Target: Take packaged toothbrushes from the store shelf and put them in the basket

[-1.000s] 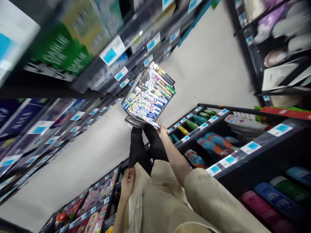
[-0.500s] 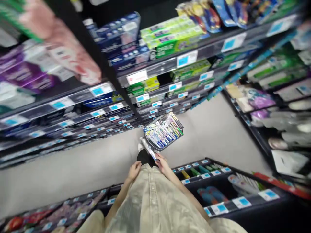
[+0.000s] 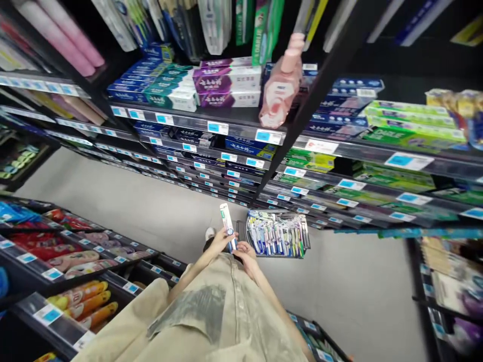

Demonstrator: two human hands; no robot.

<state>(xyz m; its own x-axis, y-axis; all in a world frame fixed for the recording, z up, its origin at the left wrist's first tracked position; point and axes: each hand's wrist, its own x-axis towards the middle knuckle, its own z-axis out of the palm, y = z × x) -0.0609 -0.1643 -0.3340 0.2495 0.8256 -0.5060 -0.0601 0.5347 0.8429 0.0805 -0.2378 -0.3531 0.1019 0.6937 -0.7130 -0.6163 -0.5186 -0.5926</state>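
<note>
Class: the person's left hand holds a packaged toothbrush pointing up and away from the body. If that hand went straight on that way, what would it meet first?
Probably the low shelves of boxed goods ahead, past the left hand and toothbrush; depth is unclear.

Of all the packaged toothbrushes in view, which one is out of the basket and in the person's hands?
The toothbrush pack held upright by the left hand and right hand; the other packs lie in the basket on the floor.

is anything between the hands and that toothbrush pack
Nothing visible: the left hand and the right hand both touch the toothbrush pack, held upright beside the basket of toothbrushes on the floor.
</note>
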